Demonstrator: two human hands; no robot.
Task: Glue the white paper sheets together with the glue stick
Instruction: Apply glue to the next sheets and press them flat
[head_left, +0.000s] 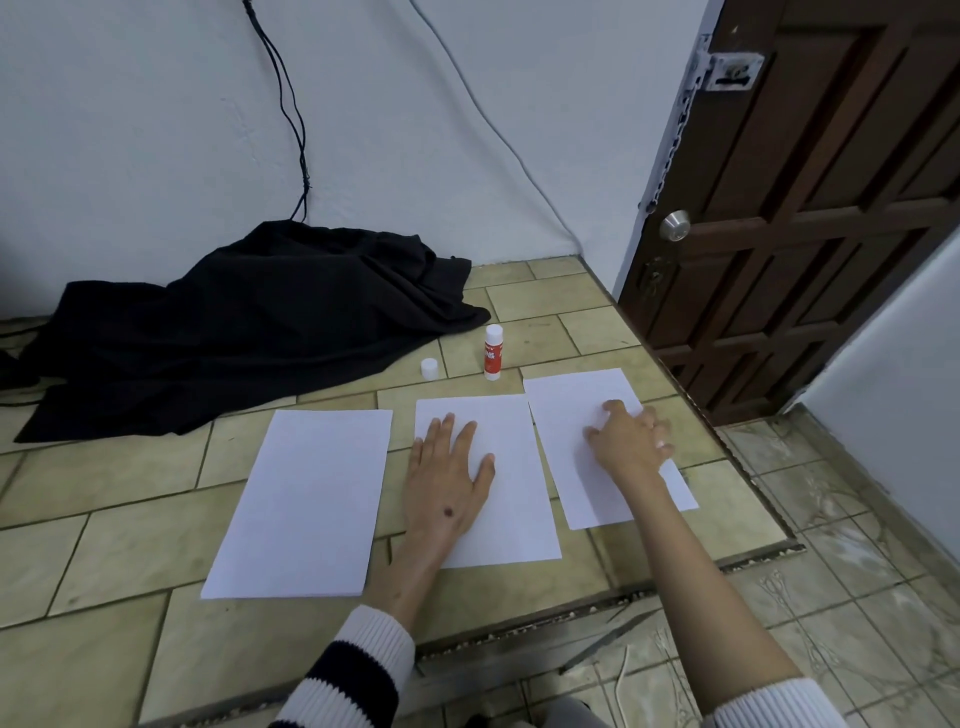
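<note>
Paper here looks thin, limp and slippery on tile, best lifted by an edge: my left hand (447, 483) presses flat and open on the middle sheet (498, 499), my right hand (631, 441) splayed on the right sheet (587, 400), the uncapped glue stick (493, 352) standing just beyond them on the raised tiled platform (130, 551) beside a brown door (810, 208).

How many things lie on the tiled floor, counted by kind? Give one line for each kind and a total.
White paper sheets or stacks: 3 (left, middle, right)
Glue stick: 1
Loose white cap: 1
Black cloth: 1
Total: 6
</note>
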